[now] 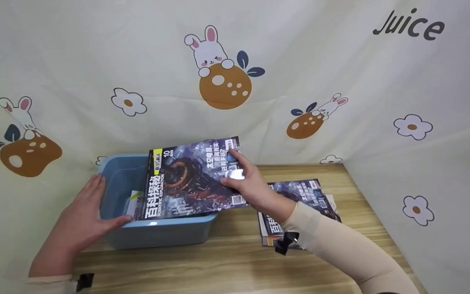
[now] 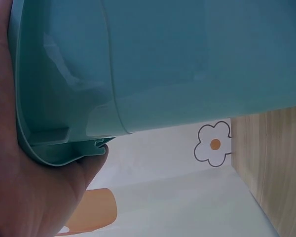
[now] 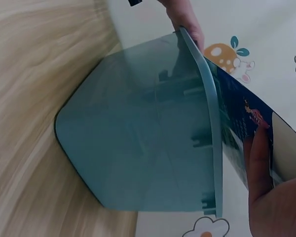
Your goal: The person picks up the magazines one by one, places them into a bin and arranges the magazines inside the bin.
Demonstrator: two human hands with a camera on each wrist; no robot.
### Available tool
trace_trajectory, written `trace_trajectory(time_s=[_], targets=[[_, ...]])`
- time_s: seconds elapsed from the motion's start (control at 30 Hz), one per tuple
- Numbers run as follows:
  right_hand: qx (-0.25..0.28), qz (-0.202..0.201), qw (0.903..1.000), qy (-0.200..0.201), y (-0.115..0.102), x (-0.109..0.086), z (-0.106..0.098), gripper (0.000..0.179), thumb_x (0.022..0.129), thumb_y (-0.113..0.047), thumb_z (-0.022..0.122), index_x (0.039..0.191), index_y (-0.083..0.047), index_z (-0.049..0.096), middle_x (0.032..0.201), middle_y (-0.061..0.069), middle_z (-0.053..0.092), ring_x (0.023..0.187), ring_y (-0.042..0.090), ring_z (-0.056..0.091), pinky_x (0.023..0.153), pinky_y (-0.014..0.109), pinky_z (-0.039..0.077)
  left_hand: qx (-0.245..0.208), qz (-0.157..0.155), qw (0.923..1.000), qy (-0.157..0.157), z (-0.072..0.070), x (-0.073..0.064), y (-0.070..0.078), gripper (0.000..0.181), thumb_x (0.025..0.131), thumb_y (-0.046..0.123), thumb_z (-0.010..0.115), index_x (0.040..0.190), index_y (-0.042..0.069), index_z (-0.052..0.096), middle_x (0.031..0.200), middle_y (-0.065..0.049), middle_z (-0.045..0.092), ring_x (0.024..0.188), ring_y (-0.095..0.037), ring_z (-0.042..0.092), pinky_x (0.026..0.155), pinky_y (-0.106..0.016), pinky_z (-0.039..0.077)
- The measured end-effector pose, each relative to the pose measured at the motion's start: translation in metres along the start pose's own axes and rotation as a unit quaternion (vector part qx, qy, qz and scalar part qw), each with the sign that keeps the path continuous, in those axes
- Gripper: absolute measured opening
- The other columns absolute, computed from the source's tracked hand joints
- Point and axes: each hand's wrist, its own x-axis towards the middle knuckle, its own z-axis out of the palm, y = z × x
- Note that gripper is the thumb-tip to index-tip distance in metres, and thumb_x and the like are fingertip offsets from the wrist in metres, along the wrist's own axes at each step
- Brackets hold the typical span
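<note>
A light blue plastic bin [image 1: 161, 237] stands on the table. My left hand [image 1: 76, 220] grips its left end, fingers at the side rim and thumb along the front rim; the left wrist view shows a digit tucked under the rim's lip. With the thumb on top and fingers beneath, my right hand [image 1: 255, 188] holds a dark glossy magazine [image 1: 194, 183] by its right side. This magazine lies tilted over the bin's opening and hides much of the inside. Part of another magazine [image 1: 137, 200] shows inside the bin. In the right wrist view, fingers [image 3: 260, 158] press the held magazine's underside.
Right of the bin, a stack of magazines [image 1: 300, 200] lies on the wood-grain table [image 1: 235, 269], partly behind my right forearm. A pale cloth [image 1: 157, 53] printed with rabbits, oranges and flowers hangs behind and along the sides.
</note>
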Motion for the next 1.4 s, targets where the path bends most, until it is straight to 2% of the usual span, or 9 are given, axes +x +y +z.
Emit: trace_trajectory(time_s=[0.13, 0.23, 0.4, 0.57, 0.7, 1.23, 1.4], targets=[[0.022, -0.004, 0.9997, -0.005, 0.002, 0.002, 0.012, 0.096, 0.090, 0.006, 0.083, 0.173, -0.016, 0.040, 0.160, 0.023, 0.050, 0.108, 0.027, 0.071, 0.086, 0.033, 0.065, -0.003, 0.002, 1.0000, -0.001, 0.001, -0.001, 0.000, 0.137, 0.090, 0.078, 0.075, 0.172, -0.010, 0.010, 0.180, -0.035, 0.005, 0.167, -0.054, 0.003, 0.121, -0.084, 0.022], [0.030, -0.009, 0.9995, -0.008, 0.002, 0.006, 0.020, 0.096, 0.089, 0.007, 0.083, 0.173, -0.016, 0.040, 0.155, 0.023, 0.054, 0.102, 0.024, 0.073, 0.084, 0.034, 0.067, -0.003, 0.003, 1.0000, -0.001, 0.000, -0.002, -0.001, 0.137, 0.090, 0.078, 0.076, 0.171, -0.012, 0.010, 0.179, -0.036, 0.005, 0.167, -0.055, 0.003, 0.121, -0.084, 0.022], [0.052, 0.001, 0.9986, -0.014, 0.002, 0.009, 0.033, 0.097, 0.090, 0.011, 0.080, 0.173, -0.017, 0.039, 0.157, 0.021, 0.052, 0.097, 0.026, 0.075, 0.082, 0.038, 0.069, -0.006, 0.007, 1.0000, -0.004, 0.000, -0.001, -0.001, 0.137, 0.090, 0.078, 0.076, 0.170, -0.013, 0.013, 0.178, -0.037, 0.006, 0.166, -0.055, 0.006, 0.122, -0.082, 0.022], [0.065, 0.007, 0.9977, -0.018, 0.002, 0.011, 0.047, 0.098, 0.089, 0.014, 0.078, 0.174, -0.017, 0.037, 0.148, 0.022, 0.058, 0.099, 0.027, 0.076, 0.084, 0.040, 0.069, -0.007, 0.006, 1.0000, -0.002, 0.000, 0.000, -0.001, 0.138, 0.089, 0.079, 0.076, 0.170, -0.012, 0.013, 0.179, -0.036, 0.007, 0.166, -0.055, 0.006, 0.122, -0.082, 0.023], [0.049, 0.005, 0.9986, -0.018, 0.004, 0.013, 0.059, 0.099, 0.089, 0.012, 0.080, 0.174, -0.017, 0.037, 0.143, 0.021, 0.062, 0.102, 0.026, 0.076, 0.088, 0.039, 0.068, -0.008, 0.007, 0.9999, 0.002, 0.001, -0.001, -0.002, 0.138, 0.088, 0.079, 0.077, 0.170, -0.012, 0.014, 0.179, -0.036, 0.008, 0.166, -0.055, 0.007, 0.121, -0.083, 0.023], [0.007, -0.001, 0.9996, -0.027, 0.005, 0.016, 0.083, 0.100, 0.090, 0.003, 0.084, 0.175, -0.019, 0.034, 0.144, 0.013, 0.065, 0.102, 0.023, 0.076, 0.092, 0.036, 0.066, -0.014, 0.010, 0.9999, 0.000, 0.002, -0.001, -0.001, 0.138, 0.088, 0.076, 0.079, 0.171, -0.011, 0.012, 0.179, -0.036, 0.006, 0.166, -0.055, 0.007, 0.122, -0.082, 0.023], [-0.010, -0.001, 0.9998, -0.020, 0.002, 0.017, 0.089, 0.098, 0.091, -0.001, 0.086, 0.174, -0.019, 0.036, 0.149, 0.014, 0.061, 0.109, 0.022, 0.074, 0.098, 0.034, 0.063, -0.018, 0.014, 0.9997, 0.005, 0.002, 0.000, -0.004, 0.138, 0.088, 0.076, 0.080, 0.171, -0.012, 0.013, 0.178, -0.036, 0.009, 0.166, -0.055, 0.008, 0.122, -0.082, 0.024]])
